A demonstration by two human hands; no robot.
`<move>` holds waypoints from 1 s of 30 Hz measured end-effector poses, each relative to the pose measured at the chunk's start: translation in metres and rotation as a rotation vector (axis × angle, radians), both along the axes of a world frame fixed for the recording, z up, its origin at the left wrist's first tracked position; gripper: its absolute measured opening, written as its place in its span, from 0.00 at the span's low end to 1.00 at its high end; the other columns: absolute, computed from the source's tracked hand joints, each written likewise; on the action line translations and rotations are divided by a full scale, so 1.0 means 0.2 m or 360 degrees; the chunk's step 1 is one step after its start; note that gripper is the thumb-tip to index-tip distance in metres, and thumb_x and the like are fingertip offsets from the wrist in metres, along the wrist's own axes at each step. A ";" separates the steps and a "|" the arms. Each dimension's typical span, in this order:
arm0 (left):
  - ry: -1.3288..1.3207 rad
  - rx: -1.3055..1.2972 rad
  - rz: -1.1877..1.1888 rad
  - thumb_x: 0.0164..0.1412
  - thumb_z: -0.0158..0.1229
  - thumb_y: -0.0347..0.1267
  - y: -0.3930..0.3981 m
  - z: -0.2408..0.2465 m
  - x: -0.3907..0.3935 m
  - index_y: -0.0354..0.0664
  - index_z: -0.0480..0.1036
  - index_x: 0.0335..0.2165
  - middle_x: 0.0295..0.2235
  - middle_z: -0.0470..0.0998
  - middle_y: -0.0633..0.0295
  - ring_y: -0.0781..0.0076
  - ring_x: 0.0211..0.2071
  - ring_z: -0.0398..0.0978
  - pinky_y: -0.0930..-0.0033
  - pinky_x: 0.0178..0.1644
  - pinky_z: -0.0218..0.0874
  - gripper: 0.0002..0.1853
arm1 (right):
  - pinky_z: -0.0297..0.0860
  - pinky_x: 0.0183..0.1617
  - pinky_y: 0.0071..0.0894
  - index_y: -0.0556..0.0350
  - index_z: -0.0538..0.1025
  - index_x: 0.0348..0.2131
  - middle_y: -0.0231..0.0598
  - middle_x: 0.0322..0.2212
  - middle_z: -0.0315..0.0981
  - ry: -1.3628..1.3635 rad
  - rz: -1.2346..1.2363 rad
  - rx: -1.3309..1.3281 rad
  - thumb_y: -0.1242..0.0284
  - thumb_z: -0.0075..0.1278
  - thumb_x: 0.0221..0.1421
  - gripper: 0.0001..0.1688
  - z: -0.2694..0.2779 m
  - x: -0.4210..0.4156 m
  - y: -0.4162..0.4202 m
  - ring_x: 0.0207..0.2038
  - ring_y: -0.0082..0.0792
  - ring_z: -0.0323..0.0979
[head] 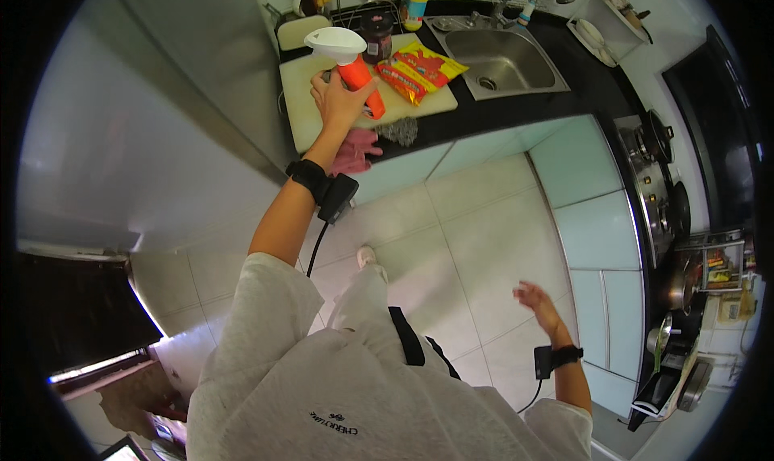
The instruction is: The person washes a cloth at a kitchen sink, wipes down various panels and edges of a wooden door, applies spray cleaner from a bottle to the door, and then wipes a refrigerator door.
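My left hand (340, 101) grips an orange container (361, 85) topped by a wide white piece (336, 41), over a pale cutting board (302, 107). Whether the container's base rests on the board, I cannot tell. Just right of it lies a red and yellow plastic packet (420, 71). Behind stands a dark jar (377, 36) with a lid. Pink rubber gloves (357, 150) and a steel wool scourer (399, 132) lie at the counter's front edge, below my left hand. My right hand (535, 301), slightly blurred, hangs over the floor with nothing in it.
A steel sink (508, 59) with a faucet (502, 14) is set in the black counter. A yellow bottle (414, 4) stands at the back. The gas stove (648, 183) and a metal pot (682, 292) are along the right. A large grey appliance panel (151, 122) rises on the left.
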State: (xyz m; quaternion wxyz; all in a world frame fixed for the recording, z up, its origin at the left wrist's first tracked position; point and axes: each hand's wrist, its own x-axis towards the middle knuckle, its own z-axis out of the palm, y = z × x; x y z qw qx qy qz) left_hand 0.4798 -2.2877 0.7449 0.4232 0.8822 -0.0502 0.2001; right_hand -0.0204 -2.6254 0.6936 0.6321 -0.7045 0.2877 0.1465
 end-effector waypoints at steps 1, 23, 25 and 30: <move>0.0056 0.0056 0.0017 0.38 0.65 0.56 -0.01 -0.01 0.10 0.43 0.67 0.48 0.49 0.56 0.48 0.47 0.51 0.54 0.52 0.55 0.50 0.42 | 0.61 0.55 0.33 0.62 0.62 0.54 0.43 0.43 0.71 -0.0030 -0.0058 -0.0066 0.57 0.41 0.61 0.30 0.12 0.23 0.05 0.48 0.33 0.68; 0.0085 0.0130 -0.0119 0.38 0.70 0.50 0.03 -0.21 0.23 0.46 0.67 0.49 0.50 0.54 0.44 0.47 0.52 0.54 0.53 0.55 0.51 0.40 | 0.65 0.49 0.26 0.56 0.74 0.43 0.35 0.39 0.74 0.0543 0.0810 0.0062 0.74 0.41 0.61 0.14 0.01 0.65 0.07 0.42 0.27 0.70; 0.0160 0.0246 -0.0310 0.42 0.68 0.46 0.03 -0.20 0.05 0.48 0.69 0.47 0.48 0.56 0.47 0.52 0.50 0.57 0.58 0.54 0.53 0.33 | 0.66 0.49 0.29 0.51 0.77 0.40 0.38 0.38 0.76 0.0629 0.1112 -0.0027 0.71 0.45 0.57 0.13 0.08 0.52 0.07 0.42 0.32 0.71; 0.0416 0.0273 -0.0829 0.46 0.67 0.36 -0.12 -0.17 -0.18 0.47 0.73 0.40 0.47 0.58 0.52 0.55 0.48 0.61 0.61 0.53 0.55 0.21 | 0.63 0.52 0.36 0.51 0.75 0.41 0.42 0.42 0.73 0.0650 0.1169 -0.0271 0.72 0.49 0.51 0.15 0.19 0.33 0.03 0.47 0.42 0.69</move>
